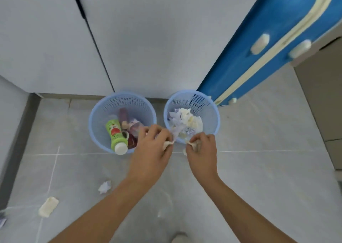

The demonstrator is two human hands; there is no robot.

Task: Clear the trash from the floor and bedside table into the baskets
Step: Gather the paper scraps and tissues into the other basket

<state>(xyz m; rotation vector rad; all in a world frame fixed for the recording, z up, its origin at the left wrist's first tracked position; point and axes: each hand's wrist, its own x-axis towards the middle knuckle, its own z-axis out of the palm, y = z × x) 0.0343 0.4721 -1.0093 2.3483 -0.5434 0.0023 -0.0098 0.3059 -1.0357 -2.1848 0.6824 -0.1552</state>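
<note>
Curled left hand (154,143), right hand (201,146) pinch scraps.

Two blue baskets (122,102) (212,111), two hands (153,144) (202,148), two paper scraps (104,187) (48,206) on the floor.

Single head-mounted wide-angle cam, pitched steeply down from standing height at the grey tiled floor (259,168). Two light-blue perforated plastic baskets (122,104) sit mid-frame against white wall panels (148,39). Forearms enter from bottom edge.
</note>
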